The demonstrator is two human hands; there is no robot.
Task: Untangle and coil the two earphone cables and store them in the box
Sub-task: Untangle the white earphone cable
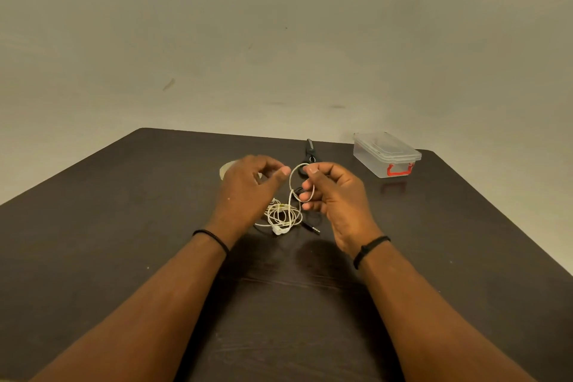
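Pinching a raised loop of the white earphone cable point(292, 183) between thumb and fingertips of the right hand point(335, 195), just right of frame centre. Curled loosely beside it, the left hand point(248, 186), thumb and forefinger nearly meeting; whether anything is caught between them cannot be told. Trailing down from the loop to a loose white heap on the dark table point(124, 242), lower centre, with the black earphone cable point(310, 228) threaded under it and its plug poking out to the right. Judged to be early untangling: neither cable coiled, both knotted together. Next, probably, drawing the white loop free of the black strand without tightening the knot. Waiting at upper right, well apart, the clear box point(384, 155), lid apparently on, red latch facing front.
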